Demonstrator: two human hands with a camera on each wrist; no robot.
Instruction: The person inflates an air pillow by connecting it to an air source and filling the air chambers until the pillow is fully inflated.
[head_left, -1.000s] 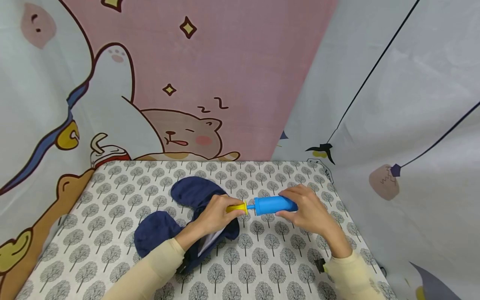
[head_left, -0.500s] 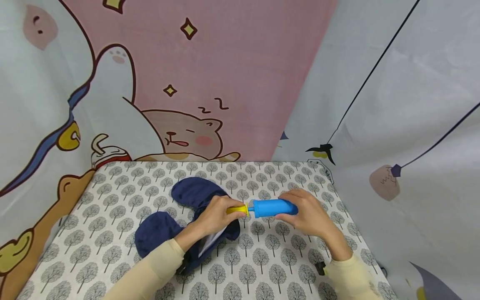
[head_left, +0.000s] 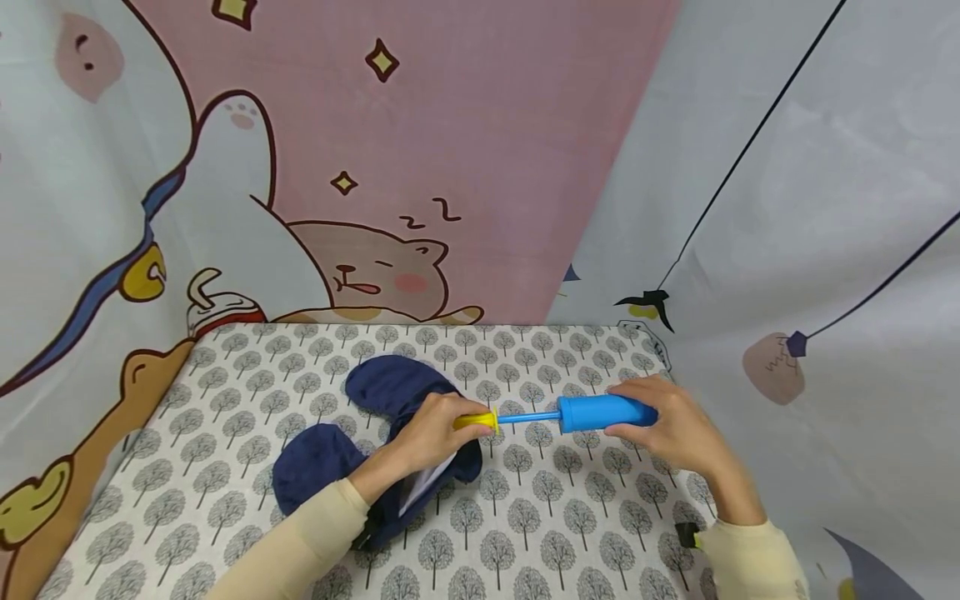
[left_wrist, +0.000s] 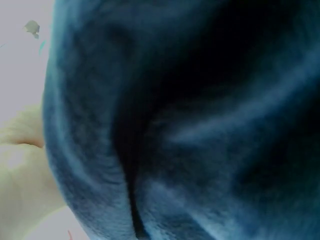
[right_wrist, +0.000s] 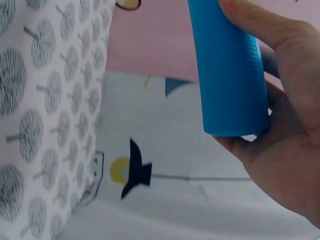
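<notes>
A balloon hand pump is held level over the tabletop, its blue barrel (head_left: 596, 414) on the right and its yellow end (head_left: 477, 420) on the left. A thin blue rod (head_left: 529, 417) shows between the two parts. My left hand (head_left: 438, 432) pinches the yellow end between thumb and fingers. Round the barrel, my right hand (head_left: 678, 423) curls its fingers and thumb; the right wrist view also shows this grip. Beneath my left hand and forearm lies a navy plush neck pillow (head_left: 318, 467), partly hidden, with a strip of white inside. Its fabric (left_wrist: 165, 150) fills most of the left wrist view.
A white cloth with grey tree prints (head_left: 495, 521) covers the table. Behind it hangs a pink cartoon backdrop (head_left: 487, 125), and a pale curtain (head_left: 847, 208) runs along the right side. A small black piece (head_left: 686, 535) sits by the right cuff.
At first the rod shortened slightly. Then my right hand moved right with the blue barrel, and a much longer stretch of rod shows. My left hand and the pillow stayed nearly still.
</notes>
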